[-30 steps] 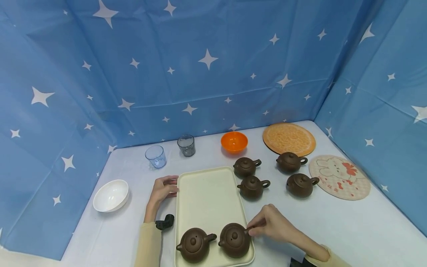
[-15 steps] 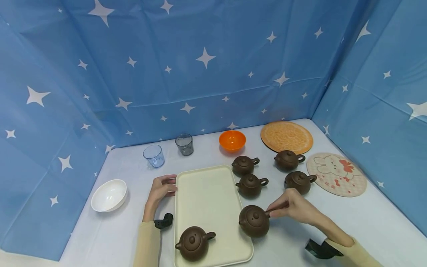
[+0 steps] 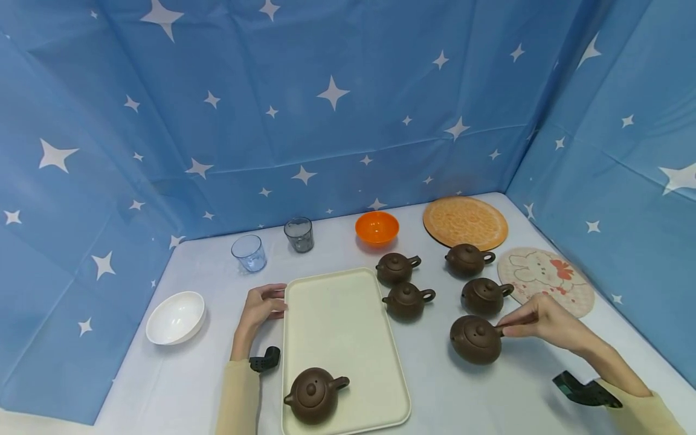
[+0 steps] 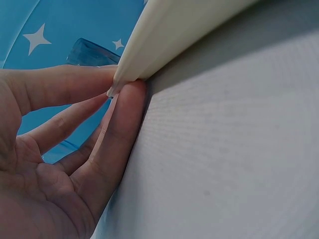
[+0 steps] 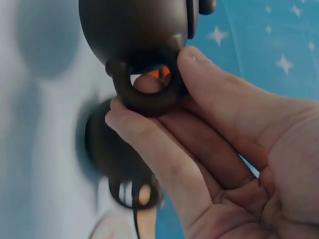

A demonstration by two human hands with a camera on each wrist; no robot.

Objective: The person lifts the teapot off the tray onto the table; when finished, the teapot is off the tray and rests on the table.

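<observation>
Right hand (image 3: 544,321) on brown teapot (image 3: 476,339)

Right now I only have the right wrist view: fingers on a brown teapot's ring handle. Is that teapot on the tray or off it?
Observer: Off it. The held teapot is over the table, right of the cream tray, with the right hand pinching its handle.
Operator: Is anything left on the tray?
Observer: One teapot on the tray, near its front edge.
Operator: What is the other hand doing?
Observer: The left hand touches the tray's left rim; the left wrist view shows its fingers under the rim's edge.
Operator: What sits closest to my teapot?
Observer: Another brown teapot, just behind it, beside the rabbit mat.
</observation>
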